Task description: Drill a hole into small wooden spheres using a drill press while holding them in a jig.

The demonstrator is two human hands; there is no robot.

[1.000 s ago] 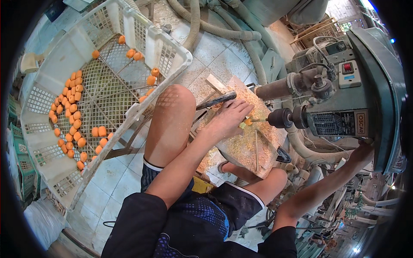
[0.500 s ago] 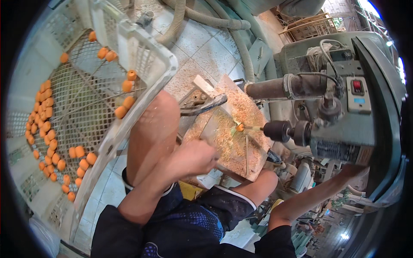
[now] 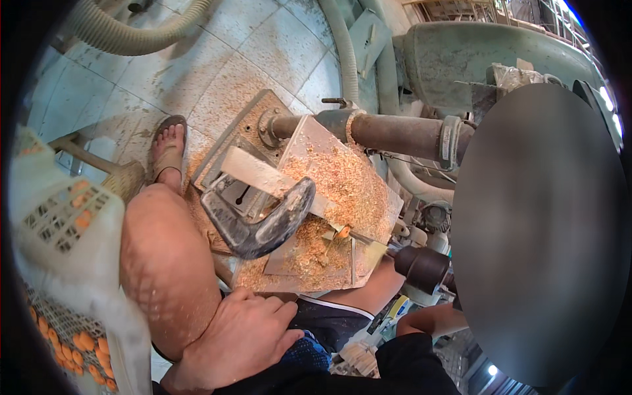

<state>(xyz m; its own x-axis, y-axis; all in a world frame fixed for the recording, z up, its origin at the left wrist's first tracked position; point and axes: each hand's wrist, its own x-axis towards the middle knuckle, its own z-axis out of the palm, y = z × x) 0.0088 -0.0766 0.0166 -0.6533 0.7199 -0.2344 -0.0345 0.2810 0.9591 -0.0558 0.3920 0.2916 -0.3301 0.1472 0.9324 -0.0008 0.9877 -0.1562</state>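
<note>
My left hand [image 3: 247, 336] rests at my lap, below the near edge of a board [image 3: 276, 282] covered in orange shavings. Its fingers are curled with the tips tucked out of sight, so anything inside them is hidden. On the board a small orange piece [image 3: 344, 231] sits at the tip of a drill bit [image 3: 363, 238]. The bit comes out of a dark chuck [image 3: 421, 268] on the right. My right forearm [image 3: 431, 320] reaches toward the machine, and a blurred grey oval covers the place where the hand would be.
A black C-shaped clamp [image 3: 260, 227] and a pale wooden strip [image 3: 253, 172] sit on the board's left side. A white crate [image 3: 99, 220] with orange pieces [image 3: 72, 355] stands at left. A steel column [image 3: 401, 139] and ribbed hoses [image 3: 141, 34] lie beyond.
The view has moved closer to the board and away from the crate. My left hand has come back from beside the board to my lap. My right hand remains out of sight.
</note>
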